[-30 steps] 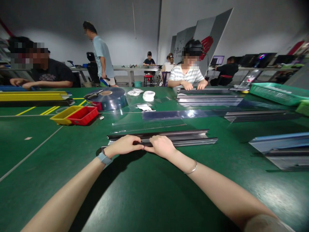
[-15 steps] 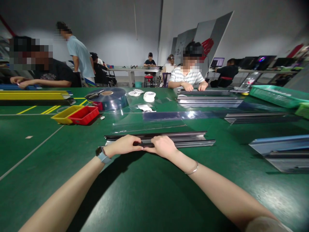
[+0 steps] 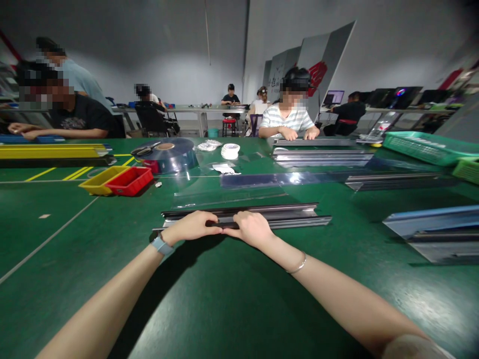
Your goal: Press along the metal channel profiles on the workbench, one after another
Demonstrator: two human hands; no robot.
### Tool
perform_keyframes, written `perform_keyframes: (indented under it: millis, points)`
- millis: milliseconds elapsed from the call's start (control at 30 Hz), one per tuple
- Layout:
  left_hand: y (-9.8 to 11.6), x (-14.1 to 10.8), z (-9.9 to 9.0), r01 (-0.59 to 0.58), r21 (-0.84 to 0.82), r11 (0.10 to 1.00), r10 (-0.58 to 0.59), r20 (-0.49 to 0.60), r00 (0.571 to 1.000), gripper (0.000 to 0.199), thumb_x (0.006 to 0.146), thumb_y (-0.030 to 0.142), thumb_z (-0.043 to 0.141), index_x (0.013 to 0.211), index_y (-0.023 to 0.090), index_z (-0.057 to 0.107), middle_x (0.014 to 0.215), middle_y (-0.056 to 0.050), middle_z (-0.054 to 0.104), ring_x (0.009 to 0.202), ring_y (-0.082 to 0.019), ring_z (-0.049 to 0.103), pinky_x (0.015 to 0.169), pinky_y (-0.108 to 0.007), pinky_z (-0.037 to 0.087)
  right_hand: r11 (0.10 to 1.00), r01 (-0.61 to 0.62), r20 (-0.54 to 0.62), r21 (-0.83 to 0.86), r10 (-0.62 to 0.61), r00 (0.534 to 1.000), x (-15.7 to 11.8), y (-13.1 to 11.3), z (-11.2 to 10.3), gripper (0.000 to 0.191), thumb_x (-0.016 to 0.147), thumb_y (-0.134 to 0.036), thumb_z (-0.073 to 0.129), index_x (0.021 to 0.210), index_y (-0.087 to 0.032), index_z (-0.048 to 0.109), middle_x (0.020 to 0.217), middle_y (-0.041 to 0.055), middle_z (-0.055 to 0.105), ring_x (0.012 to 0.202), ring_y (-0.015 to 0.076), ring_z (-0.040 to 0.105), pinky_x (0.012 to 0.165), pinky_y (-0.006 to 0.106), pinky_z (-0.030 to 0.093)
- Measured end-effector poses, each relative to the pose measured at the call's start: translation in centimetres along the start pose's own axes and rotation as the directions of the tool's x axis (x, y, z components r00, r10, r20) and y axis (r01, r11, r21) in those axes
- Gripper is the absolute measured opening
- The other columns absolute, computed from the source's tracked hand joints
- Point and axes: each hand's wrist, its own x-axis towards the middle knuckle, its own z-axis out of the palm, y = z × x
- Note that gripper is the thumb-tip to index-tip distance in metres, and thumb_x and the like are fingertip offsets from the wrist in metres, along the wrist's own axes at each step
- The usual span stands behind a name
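A long dark metal channel profile (image 3: 292,214) lies crosswise on the green table (image 3: 232,289) in front of me. My left hand (image 3: 194,225) is closed on its near edge, thumb in front and fingers bent over into the channel. Close beside it, my right hand (image 3: 252,227) grips the same edge, with the two thumb tips almost touching. The profile's ends stick out past both hands. What the fingertips press inside the channel is hidden.
Beyond the profile lie clear plastic strips (image 3: 262,180), a large film roll (image 3: 164,155), a white tape roll (image 3: 230,151), yellow (image 3: 101,180) and red (image 3: 130,181) bins. More profiles (image 3: 437,234) lie right, near a green basket (image 3: 426,147). A co-worker (image 3: 288,119) sits opposite.
Both my hands stay on the profile in nearly the same grip; my left wrist has turned slightly. The standing person in light blue has moved left, behind the seated person.
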Motion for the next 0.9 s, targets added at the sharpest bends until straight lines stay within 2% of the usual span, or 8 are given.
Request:
perform_keyframes:
  millis: [200, 467, 600, 767, 900]
  points:
    - [-0.01, -0.13, -0.33, -0.041, -0.078, 0.996, 0.041, -0.008, 0.999, 0.032, 0.081, 0.045, 0.045, 0.094, 0.021, 0.061, 0.093, 0.000, 0.061, 0.080, -0.013, 0.055, 0.072, -0.021, 0.038, 1.000, -0.019, -0.067, 0.015, 0.020, 0.998, -0.51, -0.85, 0.12, 0.045, 0.080, -0.054, 0.042, 0.079, -0.013, 0.059, 0.079, 0.0089, 0.059, 0.081, 0.0188, 0.053, 0.073, 0.028, 0.037]
    - [-0.30, -0.04, 0.10, -0.088, -0.059, 0.994, 0.089, 0.012, 0.996, 0.033, 0.080, 0.044, 0.048, 0.103, 0.023, 0.060, 0.121, -0.002, 0.051, 0.108, -0.017, 0.047, 0.094, -0.027, 0.032, 1.000, -0.017, -0.003, 0.010, 0.017, 1.000, 0.06, -0.53, 0.00, 0.048, 0.079, -0.057, 0.040, 0.077, -0.013, 0.060, 0.075, 0.0087, 0.061, 0.075, 0.0181, 0.055, 0.069, 0.027, 0.037]
    - [-0.50, -0.07, 0.35, -0.082, 0.002, 0.997, 0.082, 0.013, 0.997, 0.040, 0.078, 0.047, 0.049, 0.109, 0.024, 0.056, 0.125, -0.003, 0.047, 0.113, -0.017, 0.044, 0.097, -0.029, 0.029, 1.000, -0.003, 0.009, 0.000, 0.003, 1.000, 0.21, -0.45, -0.09, 0.052, 0.078, -0.060, 0.039, 0.075, -0.012, 0.060, 0.072, 0.0089, 0.060, 0.074, 0.0188, 0.055, 0.068, 0.028, 0.037]
    - [-0.54, -0.14, 0.44, -0.080, 0.024, 0.997, 0.079, 0.006, 0.997, 0.041, 0.078, 0.047, 0.049, 0.110, 0.023, 0.055, 0.126, -0.003, 0.047, 0.114, -0.018, 0.042, 0.098, -0.029, 0.029, 0.999, 0.021, -0.044, 0.028, -0.020, 0.999, -0.28, -0.53, 0.21, 0.044, 0.080, -0.054, 0.042, 0.081, -0.013, 0.058, 0.079, 0.0083, 0.060, 0.080, 0.0181, 0.054, 0.071, 0.027, 0.037]
    - [-0.54, -0.13, 0.45, -0.080, 0.019, 0.997, 0.079, 0.009, 0.997, 0.040, 0.078, 0.047, 0.049, 0.110, 0.024, 0.055, 0.126, -0.003, 0.046, 0.114, -0.017, 0.043, 0.098, -0.029, 0.029, 0.998, 0.023, -0.040, 0.053, -0.020, 0.999, -0.46, -0.61, 0.32, 0.040, 0.082, -0.051, 0.041, 0.082, -0.014, 0.056, 0.080, 0.0078, 0.060, 0.079, 0.0173, 0.054, 0.071, 0.027, 0.037]
